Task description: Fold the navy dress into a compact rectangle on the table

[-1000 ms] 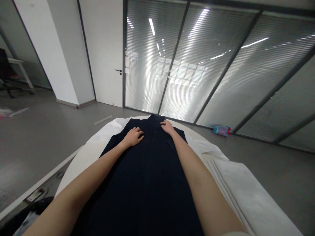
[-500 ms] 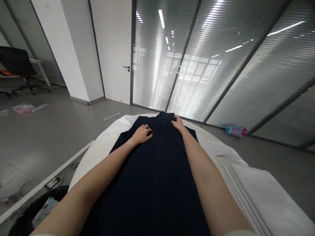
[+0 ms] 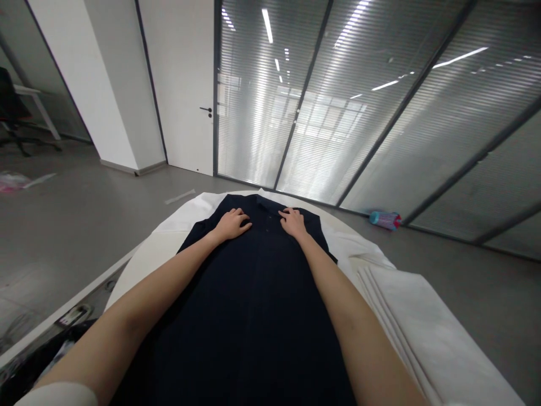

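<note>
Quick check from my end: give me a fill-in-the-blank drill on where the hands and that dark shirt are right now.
1. Both hands lie flat on a dark navy ____, near its collar.
2. The left hand and the right hand rest on either side of the row of ____.
3. The garment lies on a round table covered in ____ cloth.
4. Folded white fabric lies to the person's ____.

Missing words: shirt; buttons; white; right

Under your two bare hands lies a dark navy, plain button-front cloth garment (image 3: 257, 293) with small dark buttons. It rests on a round table draped in plain white cloth (image 3: 147, 265), with folded white fabric sheets (image 3: 422, 332) beside it. A turquoise plastic bottle with pink end (image 3: 384, 219) lies on the grey floor (image 3: 76, 220).
</note>
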Demonstrator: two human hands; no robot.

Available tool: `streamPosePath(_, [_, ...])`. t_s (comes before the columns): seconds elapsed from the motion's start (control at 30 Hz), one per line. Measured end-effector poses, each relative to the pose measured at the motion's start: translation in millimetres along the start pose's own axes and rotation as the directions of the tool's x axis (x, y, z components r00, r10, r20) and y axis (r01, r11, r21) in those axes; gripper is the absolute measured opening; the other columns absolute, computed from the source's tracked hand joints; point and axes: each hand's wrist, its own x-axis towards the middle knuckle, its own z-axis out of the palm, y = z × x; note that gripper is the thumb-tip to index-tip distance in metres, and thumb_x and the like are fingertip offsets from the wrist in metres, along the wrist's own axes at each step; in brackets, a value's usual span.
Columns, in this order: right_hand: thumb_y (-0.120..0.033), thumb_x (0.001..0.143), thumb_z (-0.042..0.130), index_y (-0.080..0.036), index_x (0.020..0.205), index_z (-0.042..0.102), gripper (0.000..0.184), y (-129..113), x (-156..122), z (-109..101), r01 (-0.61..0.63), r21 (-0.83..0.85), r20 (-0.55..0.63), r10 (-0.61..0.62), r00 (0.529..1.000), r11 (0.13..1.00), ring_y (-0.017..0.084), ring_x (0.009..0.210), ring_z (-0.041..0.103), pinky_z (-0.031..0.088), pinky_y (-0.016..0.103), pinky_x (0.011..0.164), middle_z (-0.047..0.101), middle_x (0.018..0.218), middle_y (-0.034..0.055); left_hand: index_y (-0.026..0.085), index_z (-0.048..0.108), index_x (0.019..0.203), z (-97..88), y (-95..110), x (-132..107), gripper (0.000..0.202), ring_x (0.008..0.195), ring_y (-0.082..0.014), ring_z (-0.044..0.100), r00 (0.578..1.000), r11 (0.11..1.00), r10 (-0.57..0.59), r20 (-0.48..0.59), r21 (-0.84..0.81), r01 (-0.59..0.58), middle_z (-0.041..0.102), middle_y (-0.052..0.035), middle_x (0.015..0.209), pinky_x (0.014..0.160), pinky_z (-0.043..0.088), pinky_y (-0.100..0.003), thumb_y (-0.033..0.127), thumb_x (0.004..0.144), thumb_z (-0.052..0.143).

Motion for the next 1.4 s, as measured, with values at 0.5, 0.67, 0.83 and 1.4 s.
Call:
streamPosePath(0.5, [-0.019, 0.098, 0.030, -0.004, 0.139, 0.055, 0.050, -13.4, 0.1, 0.6, 0.097, -0.157, -0.016, -0.100, 0.995, 0.983, 0.032, 0.143, 0.032, 0.032, 0.047, 0.112, 0.040, 0.155, 0.0180, 0.016, 0.058, 0.138, 50.5, 19.2, 102.1, 0.044, 0.143, -0.0279, 0.041, 0.992, 0.994, 0.111, 0.059, 0.000, -0.111, 0.047, -0.0135, 0.152, 0.117, 0.034, -0.039, 0.036, 0.102, 0.041])
streamPosePath(0.67, [-0.011, 0.097, 0.025, 0.000, 0.137, 0.055, 0.051, -21.7, 0.7, -5.3, 0.054, -0.142, 0.023, -0.051, 0.998, 0.988, 0.031, 0.124, 0.052, 0.043, 0.042, 0.100, 0.053, 0.140, 0.0262, 0.017, 0.055, 0.143, 60.1, 15.3, 92.9, 0.050, 0.145, -0.0290, 0.037, 0.993, 0.999, 0.051, 0.111, -0.001, -0.051, 0.042, -0.0139, 0.155, 0.116, 0.035, -0.040, 0.041, 0.104, 0.034])
streamPosePath(0.83, [-0.031, 0.104, 0.026, -0.001, 0.147, 0.043, 0.055, -16.5, 1.6, -2.2, 0.002, -0.076, 0.093, 0.005, 0.996, 0.997, 0.032, 0.143, 0.034, 0.034, 0.043, 0.112, 0.040, 0.154, 0.0211, 0.020, 0.052, 0.145, 50.7, 23.1, 87.5, 0.052, 0.148, -0.0256, 0.031, 0.993, 0.999, 0.053, 0.106, 0.006, -0.054, 0.036, -0.0103, 0.159, 0.120, 0.028, -0.039, 0.046, 0.104, 0.034])
streamPosePath(1.4, [-0.046, 0.103, 0.028, -0.006, 0.145, 0.048, 0.061, 0.9, 11.6, 8.3, 0.096, 0.031, 0.081, -0.098, 0.992, 0.995, 0.029, 0.145, 0.035, 0.030, 0.043, 0.116, 0.037, 0.157, 0.0192, 0.020, 0.054, 0.139, 53.7, 24.5, 102.1, 0.066, 0.151, -0.0276, 0.023, 0.960, 0.990, -0.116, 0.253, -0.045, 0.131, 0.032, -0.0088, 0.161, 0.120, 0.020, -0.058, 0.064, 0.099, 0.027])
